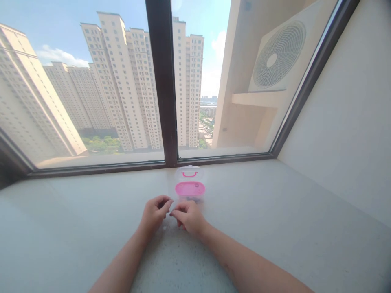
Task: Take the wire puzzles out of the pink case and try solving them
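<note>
My left hand (155, 211) is closed in a pinch over the pale windowsill, and what its fingertips hold, if anything, is too small to make out. Close beside it on the right, my right hand (187, 216) is also pinched, its fingertips near those of the left with a small gap between. Whatever it grips cannot be made out either. Just beyond the hands stands a clear plastic box with a pink inner tray (190, 188). Its clear lid (189, 173) with a pink handle is raised towards the window. Small dark items show dimly in the box's lower part, partly behind my right hand.
The speckled pale sill (259, 211) spreads around the hands. A dark window frame (166, 81) runs behind the box, with tall buildings and an air-conditioner unit outside the glass. A white wall (345, 122) rises at the right.
</note>
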`<state>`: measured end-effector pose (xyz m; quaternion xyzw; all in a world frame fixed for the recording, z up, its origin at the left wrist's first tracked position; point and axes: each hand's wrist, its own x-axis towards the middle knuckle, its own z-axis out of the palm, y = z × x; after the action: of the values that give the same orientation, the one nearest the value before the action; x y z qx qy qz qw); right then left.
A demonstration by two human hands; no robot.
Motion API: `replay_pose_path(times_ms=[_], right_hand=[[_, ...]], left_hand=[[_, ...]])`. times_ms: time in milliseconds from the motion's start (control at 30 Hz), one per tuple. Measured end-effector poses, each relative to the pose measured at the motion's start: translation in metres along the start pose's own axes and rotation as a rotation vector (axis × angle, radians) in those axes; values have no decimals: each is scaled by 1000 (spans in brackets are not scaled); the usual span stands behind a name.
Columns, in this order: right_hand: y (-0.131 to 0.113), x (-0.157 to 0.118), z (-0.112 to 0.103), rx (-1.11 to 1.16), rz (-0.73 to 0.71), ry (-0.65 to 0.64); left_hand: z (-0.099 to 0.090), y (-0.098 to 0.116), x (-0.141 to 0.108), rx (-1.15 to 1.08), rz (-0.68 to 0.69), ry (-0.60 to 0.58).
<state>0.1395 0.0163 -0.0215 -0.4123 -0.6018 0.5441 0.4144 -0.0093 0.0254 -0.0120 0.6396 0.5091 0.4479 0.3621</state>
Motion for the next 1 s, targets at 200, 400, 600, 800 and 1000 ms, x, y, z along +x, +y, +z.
replay_pose_path(times_ms=[200, 400, 600, 800, 1000], right_hand=[[-1, -1, -1, -8, -6, -6], [-2, -2, 0, -28, -6, -10], [-3, -2, -2, -29, 6, -25], [-4, -3, -2, -21, 5, -18], [-3, -3, -2, -25, 6, -23]], left_hand=[[0, 1, -1, 5, -5, -4], [0, 4, -2, 19, 9, -9], [0, 3, -1, 28, 14, -7], [1, 6, -1, 16, -1, -18], [1, 7, -2, 7, -6, -15]])
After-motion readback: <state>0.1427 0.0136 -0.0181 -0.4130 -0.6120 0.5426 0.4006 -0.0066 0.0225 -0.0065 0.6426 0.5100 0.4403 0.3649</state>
